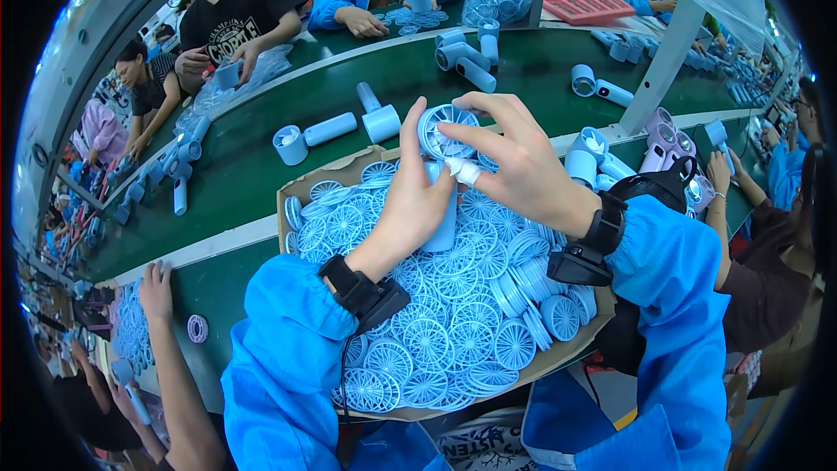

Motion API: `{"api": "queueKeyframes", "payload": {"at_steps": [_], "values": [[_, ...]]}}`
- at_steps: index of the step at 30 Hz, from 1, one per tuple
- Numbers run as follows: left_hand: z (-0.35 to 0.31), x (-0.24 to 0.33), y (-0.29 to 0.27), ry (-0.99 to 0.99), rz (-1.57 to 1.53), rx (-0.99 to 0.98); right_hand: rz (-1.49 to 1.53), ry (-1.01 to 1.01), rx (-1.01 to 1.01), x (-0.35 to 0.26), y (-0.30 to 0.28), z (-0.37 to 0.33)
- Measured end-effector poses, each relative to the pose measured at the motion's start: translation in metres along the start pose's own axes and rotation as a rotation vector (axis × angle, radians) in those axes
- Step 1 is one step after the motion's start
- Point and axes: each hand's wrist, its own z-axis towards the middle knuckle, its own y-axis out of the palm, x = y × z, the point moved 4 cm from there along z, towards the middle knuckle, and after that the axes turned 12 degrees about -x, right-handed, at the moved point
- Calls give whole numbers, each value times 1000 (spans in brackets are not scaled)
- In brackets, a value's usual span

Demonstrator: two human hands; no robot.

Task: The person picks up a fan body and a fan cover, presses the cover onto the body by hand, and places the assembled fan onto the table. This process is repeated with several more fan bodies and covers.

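Observation:
Both my hands hold a light blue handheld fan (444,228), its round head up and its handle slanting down. My left hand (411,199) wraps the left side of the head, thumb near the neck. With its fingers bent over the head's open face, where spokes show, my right hand (534,164) grips the other side. White tape wraps one right digit. Whether a loose grille lies under those fingers, I cannot tell. Below my hands sits a cardboard box (292,201) heaped with light blue round spoked grilles (429,331).
Beyond the box runs a green conveyor belt (253,176) carrying several fan bodies (331,128). More fans (589,146) lie right of the box. A metal post (664,70) rises at right. Co-workers sit across and on both sides; one's arm (170,358) reaches in at left near a purple ring (198,328).

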Motion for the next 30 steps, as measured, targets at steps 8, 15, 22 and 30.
{"api": "queueKeyframes", "payload": {"at_steps": [8, 15, 22, 30], "values": [[-2, -5, 2, -54, -44, -3, 24, -8, -8, 0, 2, -2], [-3, -4, 3, -35, -29, -12, 31, -19, -12, -2, 0, -2], [-2, -2, 2, -11, -84, -37, -27, -77, -4, 3, 2, 0], [-4, 4, 2, 60, -234, -69, 504, 128, -54, 18, 20, -1]]}}
